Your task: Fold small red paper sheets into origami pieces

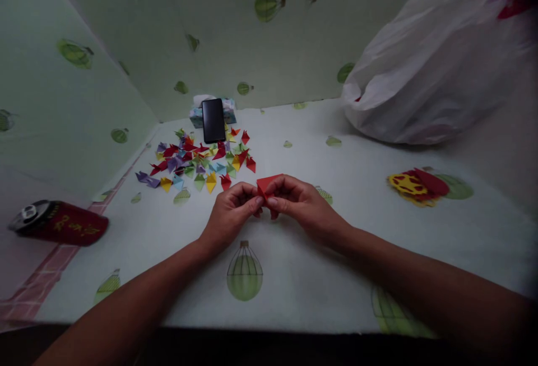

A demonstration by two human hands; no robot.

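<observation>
Over the middle of the table, a red folded piece of paper (269, 183) is pinched between both my hands. My left hand (236, 204) grips its left lower edge with thumb and fingers. On the other side, my right hand (296, 198) is closed on it, its fingers covering part of the paper. The two thumbs nearly meet at the lower tip, and the folds there are hidden. Just beyond my left hand lies a spread of small folded paper pieces (199, 158) in red, yellow, green, blue and purple.
Behind the folded pieces, a black phone (214, 121) leans on a tissue box (229, 111). A red drink can (63, 223) stands at the left edge. To the right lie yellow and red cutouts (414, 185), below a big white plastic bag (420, 74). Walls enclose the table's back and left.
</observation>
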